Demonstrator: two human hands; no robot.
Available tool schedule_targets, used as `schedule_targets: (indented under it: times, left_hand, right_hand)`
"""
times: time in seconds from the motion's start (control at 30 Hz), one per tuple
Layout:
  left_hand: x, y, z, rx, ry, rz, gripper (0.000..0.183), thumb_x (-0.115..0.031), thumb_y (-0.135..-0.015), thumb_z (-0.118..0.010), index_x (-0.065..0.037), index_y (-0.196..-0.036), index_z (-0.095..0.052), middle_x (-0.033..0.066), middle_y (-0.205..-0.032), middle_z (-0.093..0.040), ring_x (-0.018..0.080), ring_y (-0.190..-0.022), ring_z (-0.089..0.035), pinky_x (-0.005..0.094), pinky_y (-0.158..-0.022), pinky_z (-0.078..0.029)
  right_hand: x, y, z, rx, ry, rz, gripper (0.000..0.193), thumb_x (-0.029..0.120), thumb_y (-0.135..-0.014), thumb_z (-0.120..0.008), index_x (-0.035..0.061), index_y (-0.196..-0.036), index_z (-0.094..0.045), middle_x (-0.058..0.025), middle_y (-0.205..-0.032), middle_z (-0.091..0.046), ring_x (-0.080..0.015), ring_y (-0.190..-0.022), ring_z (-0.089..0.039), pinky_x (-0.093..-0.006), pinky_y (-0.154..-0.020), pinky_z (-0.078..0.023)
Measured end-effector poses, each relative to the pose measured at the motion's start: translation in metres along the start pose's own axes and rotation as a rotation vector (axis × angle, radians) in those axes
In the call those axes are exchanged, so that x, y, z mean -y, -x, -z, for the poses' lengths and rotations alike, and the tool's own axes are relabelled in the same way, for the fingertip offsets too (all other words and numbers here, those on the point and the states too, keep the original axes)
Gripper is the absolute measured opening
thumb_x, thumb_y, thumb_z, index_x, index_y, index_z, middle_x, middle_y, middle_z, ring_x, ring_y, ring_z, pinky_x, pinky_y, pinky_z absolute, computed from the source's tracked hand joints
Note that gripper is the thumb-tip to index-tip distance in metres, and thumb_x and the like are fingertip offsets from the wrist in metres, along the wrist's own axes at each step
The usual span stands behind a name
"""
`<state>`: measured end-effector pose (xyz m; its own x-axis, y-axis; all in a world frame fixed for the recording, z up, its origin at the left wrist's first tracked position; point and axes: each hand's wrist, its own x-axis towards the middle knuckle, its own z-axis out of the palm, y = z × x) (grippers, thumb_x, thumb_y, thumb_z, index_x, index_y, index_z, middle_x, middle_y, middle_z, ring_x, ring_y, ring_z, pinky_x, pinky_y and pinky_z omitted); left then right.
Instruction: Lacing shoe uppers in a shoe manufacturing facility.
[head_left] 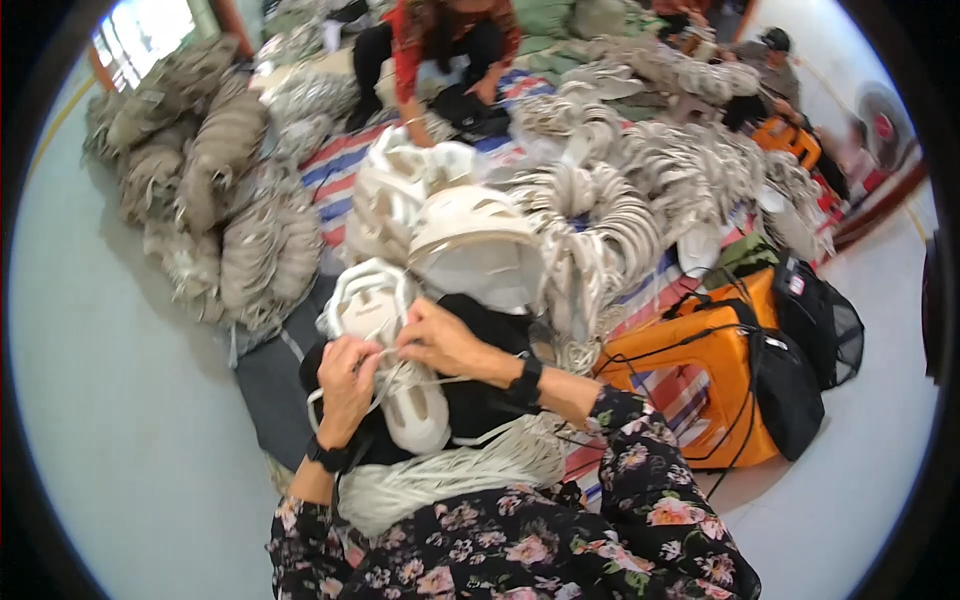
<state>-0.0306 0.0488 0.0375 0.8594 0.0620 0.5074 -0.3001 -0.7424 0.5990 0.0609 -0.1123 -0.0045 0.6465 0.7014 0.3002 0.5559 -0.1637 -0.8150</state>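
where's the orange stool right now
In the head view the orange stool stands on the floor at the person's right, just past the right hand, with a black bag hanging against its far side.

You are over a pale grey-green floor point(110, 400), smooth and evenly lit. A striped woven mat point(335, 165) covers its middle. Daylight enters through a bright window point(150, 25) at the upper left. An orange plastic stool point(715, 385) stands at your right, with a second one point(790, 140) farther back. A standing fan point(880, 125) sits by the pale far-right wall point(830, 45).
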Motion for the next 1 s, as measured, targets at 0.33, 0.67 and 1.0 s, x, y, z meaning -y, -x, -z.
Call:
schedule_targets:
  times: [0.33,0.67,1.0]
  left_hand:
    - [0.028,0.012,0.006,-0.147,0.856,0.523,0.012,-0.003,-0.084,-0.057,0.003,-0.090,-0.064,0.0056,-0.080,-0.064,0.0087,-0.073,-0.060,0.0218,-0.066,-0.046]
    - [0.036,0.000,0.014,-0.151,1.084,0.524,0.038,-0.003,-0.084,-0.058,0.000,-0.118,-0.039,0.0105,-0.088,-0.065,0.0153,-0.077,-0.063,0.0247,-0.075,-0.048]
    - [0.048,0.005,0.012,-0.140,1.301,0.595,0.031,-0.007,-0.086,-0.057,-0.002,-0.113,-0.044,0.0104,-0.089,-0.064,0.0197,-0.078,-0.064,0.0312,-0.074,-0.051]
  right_hand:
    - [0.062,0.026,0.016,0.283,-0.122,0.179,0.006,0.003,-0.076,-0.061,-0.0001,-0.078,-0.057,-0.0114,-0.088,-0.054,-0.0253,-0.079,-0.056,-0.0317,-0.067,-0.046]
    - [0.020,0.003,0.008,-0.069,0.150,0.014,0.011,0.005,-0.075,-0.062,0.0001,-0.084,-0.063,-0.0118,-0.072,-0.056,-0.0238,-0.064,-0.057,-0.0310,-0.059,-0.045]
    - [0.029,-0.015,0.045,-0.001,-0.568,-0.400,0.014,0.016,-0.088,-0.057,0.0022,-0.089,-0.058,0.0038,-0.064,-0.049,-0.0032,-0.053,-0.042,-0.0170,-0.048,-0.034]
